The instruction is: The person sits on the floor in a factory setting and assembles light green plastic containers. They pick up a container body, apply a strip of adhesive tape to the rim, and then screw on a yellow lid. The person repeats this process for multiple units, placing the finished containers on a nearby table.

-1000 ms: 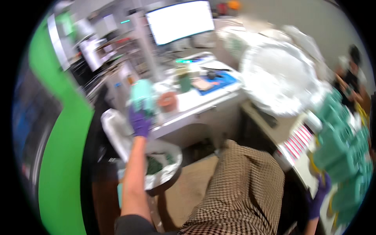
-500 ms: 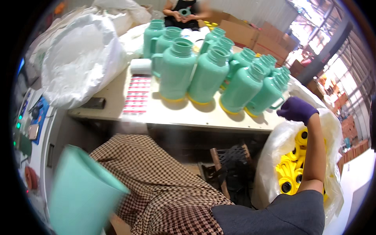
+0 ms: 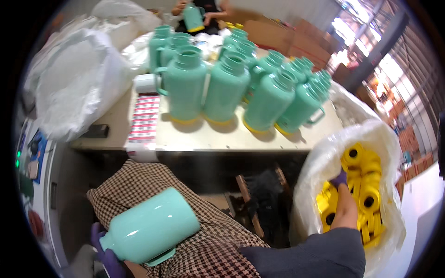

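Note:
Across my lap lies a mint-green thermos jug body (image 3: pixel 153 224), tilted on its side with its handle toward me. My left hand (image 3: pixel 105 255), in a purple glove, is closed around its neck end at the lower left. At the right, my right hand (image 3: pixel 340 179), also purple-gloved, reaches down among yellow ring-shaped plastic parts (image 3: pixel 369 191) in a white plastic bag (image 3: pixel 307 190). Those parts hide its fingers, so whether it grips one cannot be told.
Several green jugs (image 3: pixel 227 88) with yellow bases stand on the table (image 3: pixel 213 142). A label strip (image 3: pixel 144 118) hangs over its front edge, near a dark block (image 3: pixel 96 131). A white sack (image 3: pixel 76 83) sits left. Behind the table, another person holds a green jug (image 3: pixel 193 17).
My right hand has dropped from beside the table's right corner into the bag of yellow parts. The jug in my left hand has swung right, onto my lap. The other person's jug has turned upright.

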Available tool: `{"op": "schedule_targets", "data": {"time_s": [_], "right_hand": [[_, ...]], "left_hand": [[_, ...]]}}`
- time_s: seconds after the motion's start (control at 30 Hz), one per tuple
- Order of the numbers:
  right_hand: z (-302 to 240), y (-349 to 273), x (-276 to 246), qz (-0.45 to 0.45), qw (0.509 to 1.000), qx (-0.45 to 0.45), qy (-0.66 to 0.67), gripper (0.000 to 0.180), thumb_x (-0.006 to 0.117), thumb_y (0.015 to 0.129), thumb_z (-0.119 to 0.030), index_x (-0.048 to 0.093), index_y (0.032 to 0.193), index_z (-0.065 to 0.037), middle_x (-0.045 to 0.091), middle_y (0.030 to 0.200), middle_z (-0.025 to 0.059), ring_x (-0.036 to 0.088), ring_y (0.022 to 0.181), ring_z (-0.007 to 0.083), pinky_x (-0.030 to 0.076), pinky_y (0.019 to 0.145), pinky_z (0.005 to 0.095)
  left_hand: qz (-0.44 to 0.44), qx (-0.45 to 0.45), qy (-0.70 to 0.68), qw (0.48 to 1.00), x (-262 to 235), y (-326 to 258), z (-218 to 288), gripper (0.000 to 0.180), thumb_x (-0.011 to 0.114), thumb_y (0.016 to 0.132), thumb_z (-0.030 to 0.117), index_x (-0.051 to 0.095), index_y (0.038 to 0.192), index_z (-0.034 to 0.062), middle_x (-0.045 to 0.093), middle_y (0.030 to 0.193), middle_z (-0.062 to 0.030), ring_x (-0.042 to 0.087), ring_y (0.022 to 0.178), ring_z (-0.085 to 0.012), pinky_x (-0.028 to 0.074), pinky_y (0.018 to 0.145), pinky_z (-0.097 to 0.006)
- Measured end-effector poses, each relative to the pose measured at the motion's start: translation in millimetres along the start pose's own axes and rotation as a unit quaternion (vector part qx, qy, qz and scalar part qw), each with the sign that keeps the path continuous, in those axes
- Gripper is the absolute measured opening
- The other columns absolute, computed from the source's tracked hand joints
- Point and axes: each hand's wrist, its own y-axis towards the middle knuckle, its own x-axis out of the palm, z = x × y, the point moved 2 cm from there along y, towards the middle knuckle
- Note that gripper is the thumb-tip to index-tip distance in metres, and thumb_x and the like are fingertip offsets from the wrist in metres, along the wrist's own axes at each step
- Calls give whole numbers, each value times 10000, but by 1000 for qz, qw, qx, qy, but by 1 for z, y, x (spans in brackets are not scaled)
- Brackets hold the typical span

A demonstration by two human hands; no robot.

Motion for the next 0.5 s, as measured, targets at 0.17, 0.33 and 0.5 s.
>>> {"op": "schedule_targets", "data": {"time_s": [0.17,0.33,0.5], "right_hand": [[27,31,11,2,991,130,-22,646,563,958,-543,576,1314,-4,653,1251,297,655,1141,451,544,946,516],[44,63,-60,385,678,397,484,702,530,1006,-565,609,1335,50,683,1247,270,682,1103,398,556,903,473],[-53,71,-241,669,713,-114,177,429,489,1096,-246,566,1379,67,643,1334,232,624,1226,326,454,1107,402]], "left_hand": [[57,-50,87,993,33,-16,28,549,450,1048,415,440,1436,26,550,1277,-103,544,1165,-194,425,1013,-319],[191,-46,-40,980,-4,-25,-9,323,404,1077,265,522,1289,52,590,1166,-75,582,1073,-156,464,964,-312],[219,33,-23,975,22,-12,-6,319,424,1087,275,542,1262,36,610,1178,-62,587,1091,-152,475,960,-312]]}}
